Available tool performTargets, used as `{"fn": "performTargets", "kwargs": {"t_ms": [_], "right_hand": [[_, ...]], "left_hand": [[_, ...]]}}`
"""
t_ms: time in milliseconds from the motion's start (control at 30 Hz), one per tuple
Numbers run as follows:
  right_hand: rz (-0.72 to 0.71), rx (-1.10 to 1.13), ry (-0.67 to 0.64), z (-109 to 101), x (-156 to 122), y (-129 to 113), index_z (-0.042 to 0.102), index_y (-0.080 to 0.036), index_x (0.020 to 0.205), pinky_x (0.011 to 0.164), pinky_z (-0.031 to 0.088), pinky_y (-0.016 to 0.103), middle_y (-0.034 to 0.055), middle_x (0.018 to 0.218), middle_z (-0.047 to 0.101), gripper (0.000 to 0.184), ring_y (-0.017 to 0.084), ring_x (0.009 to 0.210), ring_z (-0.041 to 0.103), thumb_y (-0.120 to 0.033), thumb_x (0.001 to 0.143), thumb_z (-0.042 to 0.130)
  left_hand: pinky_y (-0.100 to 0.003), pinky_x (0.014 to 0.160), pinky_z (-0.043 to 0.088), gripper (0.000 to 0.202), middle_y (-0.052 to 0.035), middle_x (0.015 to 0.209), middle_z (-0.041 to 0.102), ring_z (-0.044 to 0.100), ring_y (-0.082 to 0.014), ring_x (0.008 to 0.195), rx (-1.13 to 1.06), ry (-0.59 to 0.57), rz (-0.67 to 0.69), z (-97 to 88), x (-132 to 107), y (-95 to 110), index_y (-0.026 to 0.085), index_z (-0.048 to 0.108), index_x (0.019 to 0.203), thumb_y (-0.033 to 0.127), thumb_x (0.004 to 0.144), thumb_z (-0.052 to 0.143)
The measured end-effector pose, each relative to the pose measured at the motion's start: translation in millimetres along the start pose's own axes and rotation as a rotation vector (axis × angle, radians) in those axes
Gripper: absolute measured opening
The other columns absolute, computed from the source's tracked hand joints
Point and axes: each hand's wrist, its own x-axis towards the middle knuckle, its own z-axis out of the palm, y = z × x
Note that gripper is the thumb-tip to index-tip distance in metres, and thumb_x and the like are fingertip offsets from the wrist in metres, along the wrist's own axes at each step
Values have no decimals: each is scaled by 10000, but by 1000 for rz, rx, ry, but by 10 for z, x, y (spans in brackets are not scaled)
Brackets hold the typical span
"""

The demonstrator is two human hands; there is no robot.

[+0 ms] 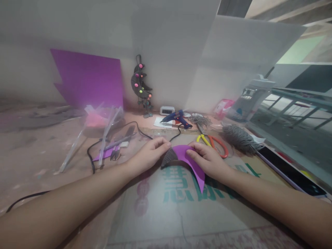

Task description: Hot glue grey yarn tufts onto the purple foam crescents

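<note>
A purple paper crescent (191, 162) is held between both hands above a cardboard sheet. Grey yarn (169, 157) is wrapped around its left end, while the right part is bare purple. My left hand (155, 151) pinches the wrapped end at its upper edge. With thumb and fingers closed, my right hand (204, 156) grips the bare part near its middle. A thin strand (181, 221) lies on the cardboard below. Just beyond my right hand are scissors (218, 147) with yellow and orange handles.
On the cardboard (145, 228) at right lie a grey yarn skein (242, 138) and a dark flat device (290, 169). A blue glue gun (176, 118) rests behind my hands. Clear sticks (106, 135) and a pen (120, 141) lie left. A decorated crescent (140, 83) hangs beside purple card (90, 79).
</note>
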Motion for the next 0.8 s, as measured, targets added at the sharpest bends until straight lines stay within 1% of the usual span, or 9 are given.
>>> {"fn": "performTargets", "kwargs": {"t_ms": [233,300,367,433,500,567,633,700,800], "right_hand": [[-16,-4,21,3,-4,9,569,-183,864,665,429,263,17,786,610,200,157,744,573,-322,929,440],[-12,2,21,4,-1,10,572,-182,869,663,427,259,16,789,610,203,156,744,573,-324,930,439],[-9,7,31,4,1,6,573,-183,873,652,424,255,11,783,608,202,152,733,569,-322,932,439],[0,19,50,4,4,-1,574,-186,878,642,422,251,6,772,604,198,148,718,566,-318,933,437],[13,38,71,1,8,-10,573,-186,887,641,426,249,6,775,606,195,148,719,569,-318,934,436],[29,54,83,-2,10,-18,570,-185,894,642,432,251,10,783,609,201,150,724,575,-325,937,433],[40,59,84,-5,9,-24,569,-184,900,639,436,256,14,786,610,211,154,723,577,-336,939,428],[42,53,81,-4,5,-24,572,-185,911,647,439,264,18,790,613,220,159,728,581,-342,941,422],[14,59,58,6,-1,-13,581,-190,960,692,448,276,26,839,630,221,166,771,592,-338,945,417]], "left_hand": [[-205,498,301,313,40,610,415,371,-83,549,61,29,27,-14,1,30,162,478,668,402,869,496],[-197,499,309,265,41,628,432,390,-80,556,12,37,10,0,1,30,164,496,721,388,861,511],[-190,513,331,185,42,673,476,427,-80,574,-99,55,-26,17,4,18,179,506,850,363,857,524],[-191,541,358,178,39,737,519,467,-80,599,-214,80,-52,26,12,-2,199,475,940,358,867,514],[-201,574,377,200,34,754,524,487,-83,619,-234,89,-34,25,17,-22,193,471,898,392,890,478],[-216,604,387,290,26,717,511,494,-95,635,-129,69,11,19,13,-28,173,489,800,439,905,441],[-230,628,396,334,16,693,526,508,-115,657,14,39,47,16,-1,-16,162,522,764,466,889,464],[-243,661,413,302,-2,753,591,545,-140,713,121,11,69,21,-22,8,162,570,826,461,848,537],[-268,731,433,282,-29,914,663,590,-182,830,230,-19,112,32,-52,42,172,619,945,419,812,596]]}}
